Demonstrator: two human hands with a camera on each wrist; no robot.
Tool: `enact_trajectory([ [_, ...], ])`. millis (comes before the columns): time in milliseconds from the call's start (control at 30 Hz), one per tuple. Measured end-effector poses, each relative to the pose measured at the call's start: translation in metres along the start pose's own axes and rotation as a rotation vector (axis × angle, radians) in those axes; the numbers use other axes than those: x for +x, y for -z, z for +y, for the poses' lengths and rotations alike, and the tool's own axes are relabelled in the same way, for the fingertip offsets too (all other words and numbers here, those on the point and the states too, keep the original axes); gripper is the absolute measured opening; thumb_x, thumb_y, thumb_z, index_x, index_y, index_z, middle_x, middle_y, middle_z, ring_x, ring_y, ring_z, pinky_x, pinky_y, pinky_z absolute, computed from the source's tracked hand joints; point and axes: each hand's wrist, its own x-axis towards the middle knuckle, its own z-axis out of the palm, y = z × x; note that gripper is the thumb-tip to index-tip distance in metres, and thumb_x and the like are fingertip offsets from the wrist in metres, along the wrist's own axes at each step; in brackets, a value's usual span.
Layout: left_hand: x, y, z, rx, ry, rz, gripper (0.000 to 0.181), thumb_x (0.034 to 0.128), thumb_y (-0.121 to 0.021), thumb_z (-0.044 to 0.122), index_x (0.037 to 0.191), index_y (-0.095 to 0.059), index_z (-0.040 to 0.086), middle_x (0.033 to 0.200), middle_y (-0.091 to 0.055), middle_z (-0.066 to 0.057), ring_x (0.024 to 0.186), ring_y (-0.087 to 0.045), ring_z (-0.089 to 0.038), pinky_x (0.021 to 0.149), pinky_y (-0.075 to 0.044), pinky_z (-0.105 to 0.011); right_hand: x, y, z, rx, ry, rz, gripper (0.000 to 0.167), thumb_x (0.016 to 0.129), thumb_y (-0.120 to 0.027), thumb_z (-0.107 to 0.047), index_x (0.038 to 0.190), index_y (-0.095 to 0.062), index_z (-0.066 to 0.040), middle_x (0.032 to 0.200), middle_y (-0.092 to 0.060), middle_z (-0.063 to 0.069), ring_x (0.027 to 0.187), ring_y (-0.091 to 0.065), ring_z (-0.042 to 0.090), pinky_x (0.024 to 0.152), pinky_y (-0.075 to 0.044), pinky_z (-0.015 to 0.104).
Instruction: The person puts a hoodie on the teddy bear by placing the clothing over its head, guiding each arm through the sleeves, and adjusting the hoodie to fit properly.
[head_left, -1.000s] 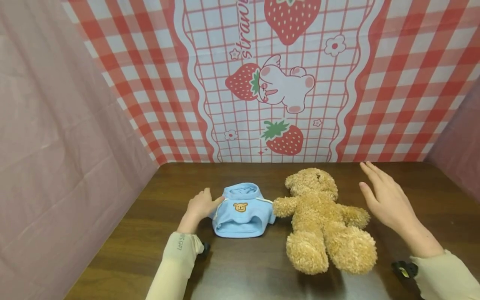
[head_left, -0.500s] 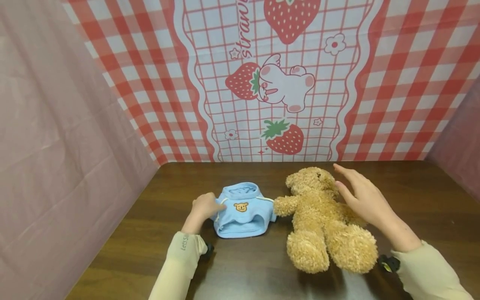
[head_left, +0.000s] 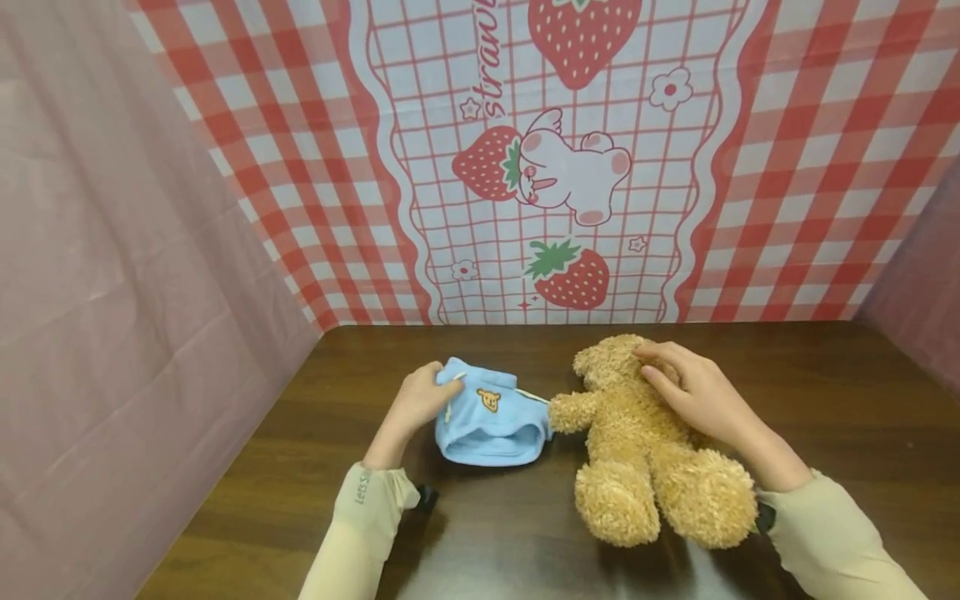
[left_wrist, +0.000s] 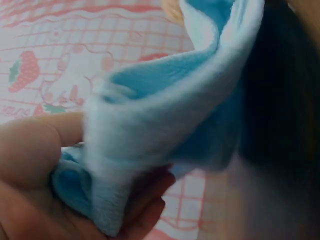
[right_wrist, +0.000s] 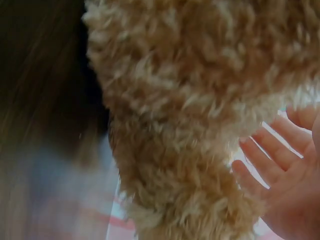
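A small light-blue doll sweatshirt (head_left: 517, 417) with a bear-face patch lies tilted on the brown table, its hem opening toward me. My left hand (head_left: 412, 404) grips its left side; in the left wrist view the cloth (left_wrist: 145, 125) is bunched between thumb and fingers. Right of the shirt, a fluffy golden teddy bear (head_left: 622, 433) lies on its back, its head turned left. My right hand (head_left: 697, 392) reaches over the bear's head and shoulder with extended fingers. In the right wrist view the open palm (right_wrist: 292, 175) is beside the fur; contact is hard to tell.
The dark wooden table (head_left: 495, 533) ends at a red-and-white checked cloth (head_left: 307, 167) with strawberry prints hung behind it. A pink curtain (head_left: 135, 292) hangs along the left, another (head_left: 915, 308) on the right.
My right hand has moved left from beside the bear to over its head. My left hand has taken hold of the sweatshirt and lifted its left side slightly, tilting it. The bear stays put.
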Motion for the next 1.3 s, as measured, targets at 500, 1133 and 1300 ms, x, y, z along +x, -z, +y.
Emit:
enact_trajectory([
  [500,-0.005,0.008,0.065,-0.485,-0.208,-0.053,0.021,0.0837,-0.060,0.020,0.074,-0.045,0.009,0.063,-0.040,-0.002,0.057,-0.043,-0.012,0.051,-0.037,-0.023,0.003,-0.003,-0.012,0.285,-0.165,-0.170,0.046,0.093,-0.049,-0.031,0.131,-0.045,-0.006,0.131,-0.049,0.015,0.116,-0.049,0.036,0.092,-0.039,0.052],
  [1133,-0.005,-0.004,0.105,-0.880,-0.345,-0.148,0.019,0.0848,-0.057,0.012,0.073,-0.042,0.009,0.060,-0.039,0.003,0.054,-0.043,-0.007,0.051,-0.036,-0.020,0.010,-0.014,-0.024,0.557,-0.181,-0.321,0.054,0.094,-0.049,-0.026,0.140,-0.030,-0.005,0.131,-0.049,0.015,0.120,-0.046,0.031,0.092,-0.043,0.030],
  [1300,-0.005,-0.009,0.108,-0.985,-0.313,-0.175,0.016,0.0847,-0.056,0.012,0.075,-0.044,0.011,0.064,-0.045,0.003,0.057,-0.047,-0.008,0.053,-0.039,-0.020,0.012,-0.018,-0.026,0.555,-0.199,-0.310,0.055,0.093,-0.052,-0.026,0.138,-0.030,-0.004,0.132,-0.045,0.017,0.123,-0.041,0.035,0.094,-0.042,0.039],
])
